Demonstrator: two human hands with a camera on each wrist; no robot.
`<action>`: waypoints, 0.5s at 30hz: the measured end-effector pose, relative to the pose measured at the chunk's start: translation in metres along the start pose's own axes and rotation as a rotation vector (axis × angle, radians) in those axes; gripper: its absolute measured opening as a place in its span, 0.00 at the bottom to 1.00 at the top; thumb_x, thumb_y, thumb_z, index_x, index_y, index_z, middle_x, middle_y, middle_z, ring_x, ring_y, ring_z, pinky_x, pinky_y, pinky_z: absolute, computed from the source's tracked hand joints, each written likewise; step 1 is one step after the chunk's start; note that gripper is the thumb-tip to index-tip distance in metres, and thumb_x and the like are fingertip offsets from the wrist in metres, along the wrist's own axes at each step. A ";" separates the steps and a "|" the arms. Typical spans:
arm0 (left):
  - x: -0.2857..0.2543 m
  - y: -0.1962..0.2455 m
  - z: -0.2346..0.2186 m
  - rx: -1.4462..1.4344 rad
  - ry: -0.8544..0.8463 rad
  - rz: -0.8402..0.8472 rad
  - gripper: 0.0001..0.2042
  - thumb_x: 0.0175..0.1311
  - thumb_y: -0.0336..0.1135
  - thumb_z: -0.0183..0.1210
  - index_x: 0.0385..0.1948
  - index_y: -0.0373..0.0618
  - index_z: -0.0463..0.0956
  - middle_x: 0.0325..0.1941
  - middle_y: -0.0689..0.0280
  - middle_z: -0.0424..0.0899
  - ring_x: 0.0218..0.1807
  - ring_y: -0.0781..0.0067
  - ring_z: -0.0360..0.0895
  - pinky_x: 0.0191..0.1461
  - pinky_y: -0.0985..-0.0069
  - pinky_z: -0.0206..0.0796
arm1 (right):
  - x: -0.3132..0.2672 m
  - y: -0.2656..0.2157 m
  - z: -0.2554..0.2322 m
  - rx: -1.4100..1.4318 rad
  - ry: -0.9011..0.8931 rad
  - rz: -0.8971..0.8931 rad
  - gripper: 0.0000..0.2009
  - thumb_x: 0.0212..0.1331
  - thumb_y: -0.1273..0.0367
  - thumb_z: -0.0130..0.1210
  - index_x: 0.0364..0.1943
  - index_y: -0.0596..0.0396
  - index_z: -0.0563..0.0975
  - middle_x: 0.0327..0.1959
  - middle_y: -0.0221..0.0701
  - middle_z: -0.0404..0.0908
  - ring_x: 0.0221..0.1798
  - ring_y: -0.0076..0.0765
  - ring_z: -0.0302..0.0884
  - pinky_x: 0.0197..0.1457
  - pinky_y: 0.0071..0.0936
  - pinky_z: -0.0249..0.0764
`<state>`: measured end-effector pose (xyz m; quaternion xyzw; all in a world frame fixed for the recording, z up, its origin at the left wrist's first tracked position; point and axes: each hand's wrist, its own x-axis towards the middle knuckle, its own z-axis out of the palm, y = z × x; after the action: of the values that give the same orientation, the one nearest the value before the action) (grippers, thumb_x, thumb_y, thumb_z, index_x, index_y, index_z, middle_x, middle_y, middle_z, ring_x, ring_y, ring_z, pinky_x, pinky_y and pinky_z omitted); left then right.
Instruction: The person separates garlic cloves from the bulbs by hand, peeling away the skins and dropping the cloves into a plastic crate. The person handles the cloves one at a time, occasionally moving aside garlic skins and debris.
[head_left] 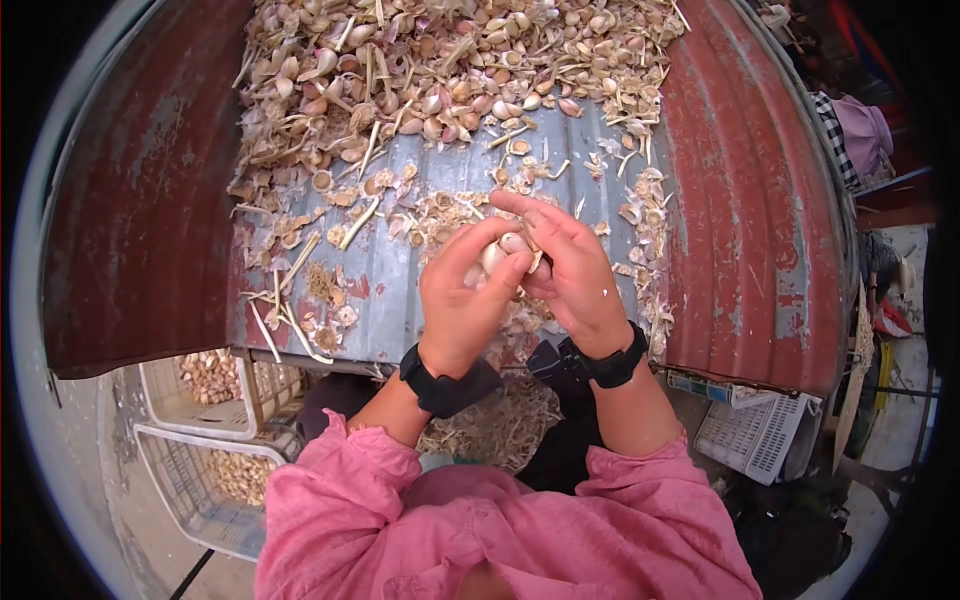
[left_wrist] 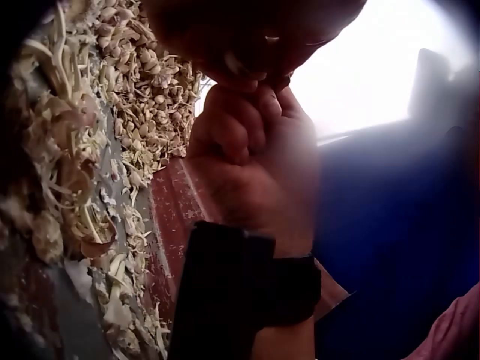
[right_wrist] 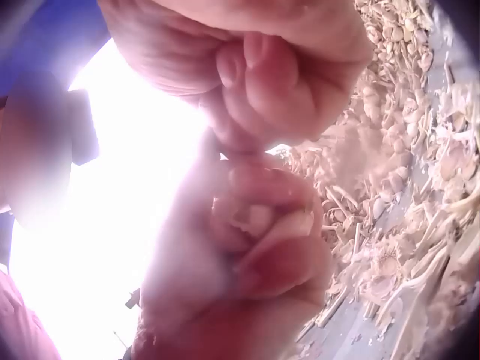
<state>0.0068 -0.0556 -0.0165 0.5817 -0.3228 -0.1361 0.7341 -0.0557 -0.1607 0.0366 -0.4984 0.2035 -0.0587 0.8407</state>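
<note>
Both hands meet over the metal sheet (head_left: 400,275). My left hand (head_left: 462,295) grips pale garlic cloves (head_left: 493,257), its thumb and index finger curled round them. Against it, my right hand (head_left: 578,280) holds part of the same garlic, with its index finger stretched out above. Papery skin clings to the cloves. From the right wrist view, a clove (right_wrist: 259,219) shows among the curled fingers of the left hand; the right hand (right_wrist: 277,82) is bent over it. In the left wrist view the left hand is dark, and the right hand (left_wrist: 247,142) has curled fingers.
A big heap of loose garlic cloves and skins (head_left: 450,70) covers the far part of the sheet. Dry stalks (head_left: 290,315) lie at the near left. Below left stand crates (head_left: 190,420) holding cloves; a pale crate (head_left: 750,435) stands below right. Red raised panels (head_left: 745,200) flank the sheet.
</note>
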 end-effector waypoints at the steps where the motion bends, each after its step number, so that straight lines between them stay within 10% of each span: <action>1: 0.000 0.004 -0.001 0.001 -0.002 0.002 0.14 0.56 0.33 0.55 0.43 0.43 0.69 0.27 0.69 0.75 0.25 0.84 0.71 0.21 0.91 0.56 | 0.003 0.007 -0.005 0.263 -0.025 0.079 0.16 0.61 0.67 0.38 0.51 0.60 0.66 0.24 0.21 0.68 0.17 0.09 0.56 0.18 0.09 0.54; 3: 0.001 0.018 -0.002 -0.573 0.164 -0.446 0.10 0.56 0.32 0.54 0.39 0.44 0.69 0.29 0.71 0.75 0.26 0.85 0.71 0.23 0.91 0.58 | 0.008 0.010 -0.015 0.393 -0.138 0.088 0.15 0.62 0.66 0.36 0.47 0.60 0.68 0.18 0.21 0.64 0.14 0.10 0.52 0.15 0.10 0.51; 9: 0.007 0.019 -0.002 -0.633 0.249 -0.476 0.09 0.57 0.33 0.53 0.38 0.45 0.67 0.27 0.70 0.75 0.24 0.86 0.70 0.20 0.92 0.54 | 0.008 -0.002 -0.015 0.654 -0.079 0.250 0.13 0.62 0.62 0.36 0.33 0.56 0.69 0.13 0.21 0.60 0.14 0.11 0.53 0.16 0.09 0.50; 12: 0.004 0.015 0.002 -0.519 0.236 -0.388 0.08 0.58 0.32 0.52 0.37 0.44 0.68 0.26 0.69 0.75 0.24 0.85 0.70 0.22 0.90 0.57 | 0.001 0.004 0.003 -0.497 0.155 -0.200 0.16 0.60 0.60 0.43 0.21 0.57 0.68 0.13 0.21 0.61 0.15 0.17 0.52 0.17 0.18 0.53; 15: 0.005 0.016 -0.002 -0.508 0.145 -0.373 0.07 0.57 0.30 0.52 0.36 0.40 0.69 0.27 0.67 0.74 0.25 0.83 0.71 0.28 0.86 0.65 | 0.006 0.016 0.012 -0.731 0.222 -0.502 0.15 0.60 0.64 0.42 0.19 0.58 0.68 0.13 0.22 0.63 0.16 0.19 0.54 0.19 0.21 0.55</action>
<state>0.0085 -0.0524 0.0002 0.4372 -0.1130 -0.3026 0.8393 -0.0474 -0.1444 0.0263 -0.7870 0.1725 -0.2379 0.5424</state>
